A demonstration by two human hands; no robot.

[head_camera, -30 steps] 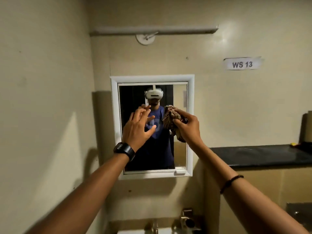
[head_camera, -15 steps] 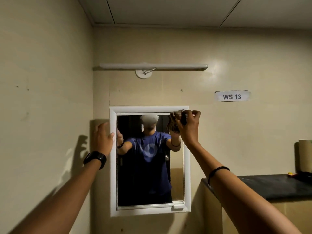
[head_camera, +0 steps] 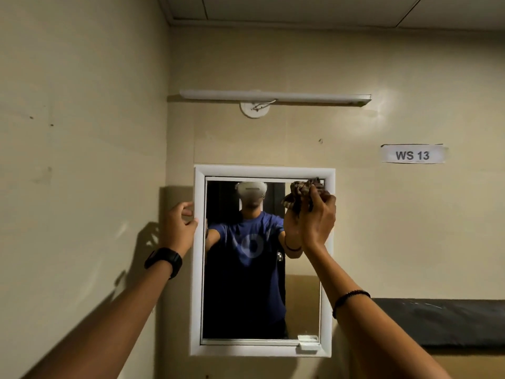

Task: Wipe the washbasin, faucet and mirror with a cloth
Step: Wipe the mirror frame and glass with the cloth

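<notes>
A white-framed mirror [head_camera: 199, 296] hangs on the beige wall in front of me. My right hand [head_camera: 317, 217] is shut on a crumpled brown patterned cloth [head_camera: 299, 194] and presses it against the glass at the mirror's upper right corner. My left hand [head_camera: 179, 228] grips the left edge of the frame about a quarter of the way down, fingers curled around it; a black watch sits on that wrist. The washbasin and faucet are out of view below the frame.
A tube light fixture [head_camera: 273, 95] is mounted above the mirror. A paper label reading WS 13 [head_camera: 412, 154] is stuck to the wall at the right. A dark countertop [head_camera: 442, 321] runs along the right wall. A side wall stands close at the left.
My view has tilted upward, so the mirror sits lower in frame. The right hand carried the cloth from mid-mirror to the upper right corner. The left hand moved to the frame's left edge.
</notes>
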